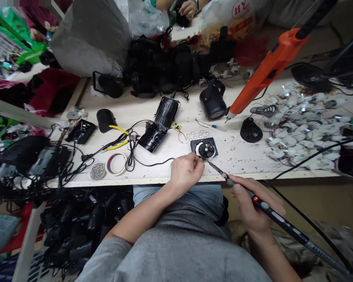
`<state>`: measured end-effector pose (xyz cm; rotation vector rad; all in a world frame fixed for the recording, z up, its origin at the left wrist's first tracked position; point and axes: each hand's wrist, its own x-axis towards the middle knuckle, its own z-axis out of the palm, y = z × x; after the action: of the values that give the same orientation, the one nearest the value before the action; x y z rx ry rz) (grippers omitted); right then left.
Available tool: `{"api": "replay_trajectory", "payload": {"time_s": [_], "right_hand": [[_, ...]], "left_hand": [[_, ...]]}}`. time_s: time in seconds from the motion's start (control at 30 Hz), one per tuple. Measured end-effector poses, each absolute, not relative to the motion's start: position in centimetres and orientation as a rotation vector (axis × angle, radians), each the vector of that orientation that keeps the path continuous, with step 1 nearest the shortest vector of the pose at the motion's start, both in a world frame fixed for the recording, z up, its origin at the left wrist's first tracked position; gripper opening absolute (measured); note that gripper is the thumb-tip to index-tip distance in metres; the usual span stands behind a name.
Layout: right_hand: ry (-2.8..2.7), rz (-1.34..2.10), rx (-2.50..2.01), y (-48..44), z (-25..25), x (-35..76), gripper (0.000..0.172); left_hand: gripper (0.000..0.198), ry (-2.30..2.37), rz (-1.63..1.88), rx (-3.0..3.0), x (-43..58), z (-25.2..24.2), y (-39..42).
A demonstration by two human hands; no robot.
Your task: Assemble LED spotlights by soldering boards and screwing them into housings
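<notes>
My right hand is wrapped round the grey-black handle of a soldering iron with a red lit display. Its metal tip points up and left, close to the lower edge of a round black part with a white rim. That part rests on a dark square block near the table's front edge. My left hand is closed in a pinch beside the round part's lower left edge; what the fingertips hold is hidden. Several small shiny lens-like pieces lie just behind the block.
An orange electric screwdriver hangs at the right. White bulb-like parts are heaped beyond it. Left of my hands lie black housings, yellow-handled pliers, a tape roll and a tin of wire mesh. Another person's hand shows across the table.
</notes>
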<state>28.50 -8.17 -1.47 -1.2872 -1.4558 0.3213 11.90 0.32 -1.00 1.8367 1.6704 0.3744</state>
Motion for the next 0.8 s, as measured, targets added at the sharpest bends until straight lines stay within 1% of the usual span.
{"api": "replay_trajectory", "payload": {"time_s": [0.23, 0.57, 0.8], "right_hand": [[-1.584, 0.222, -1.244, -7.52, -1.29, 28.18, 0.029], [-1.603, 0.259, -1.278, -7.49, -1.67, 28.11, 0.031], [-1.610, 0.237, -1.301, -7.57, -1.76, 28.00, 0.027]], "left_hand": [[0.020, 1.683, 0.338, 1.923, 12.03, -1.17, 0.25], [0.020, 1.679, 0.328, 1.911, 12.03, -1.14, 0.29], [0.019, 1.666, 0.291, 1.911, 12.10, -0.69, 0.39]]}}
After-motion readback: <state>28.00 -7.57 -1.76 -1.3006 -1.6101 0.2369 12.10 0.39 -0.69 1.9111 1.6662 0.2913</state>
